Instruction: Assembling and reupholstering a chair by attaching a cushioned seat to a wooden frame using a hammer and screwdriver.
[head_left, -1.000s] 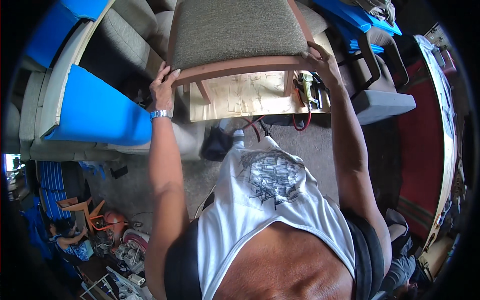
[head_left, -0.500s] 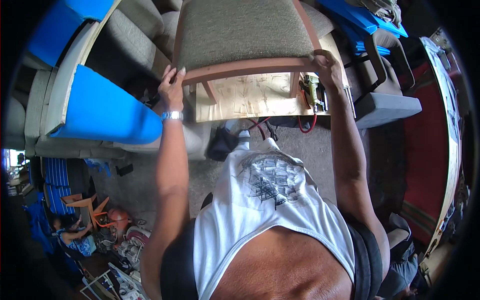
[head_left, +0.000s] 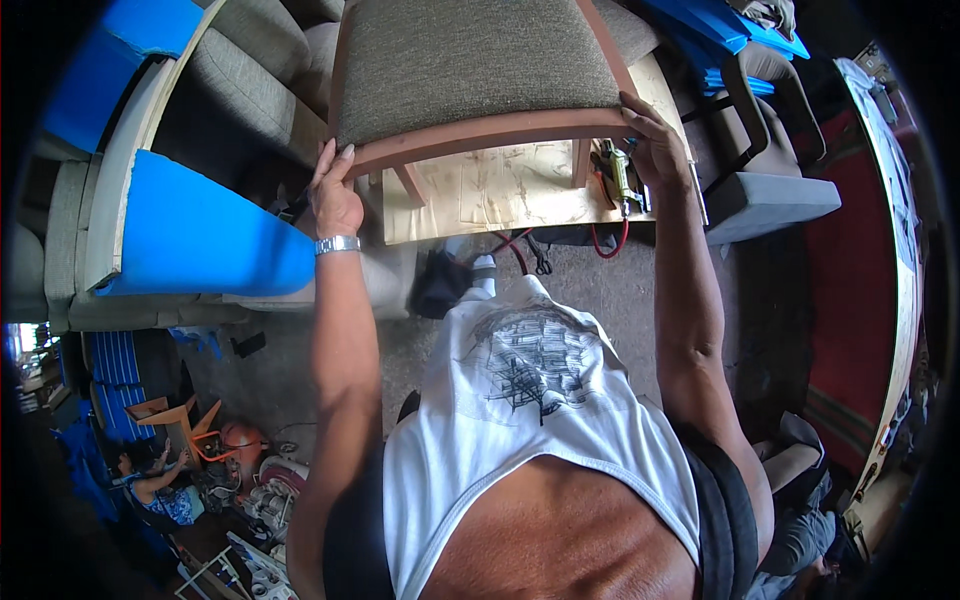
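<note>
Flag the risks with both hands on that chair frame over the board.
1. The chair is held only at its front rail, by the left hand and right hand; it may tip.
2. A green tool and red hose lie beside the right leg; they could snag.

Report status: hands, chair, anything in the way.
Left hand and right hand grip the chair frame corners. Chair stands on plywood board. Yellow tool beside right hand.
</note>
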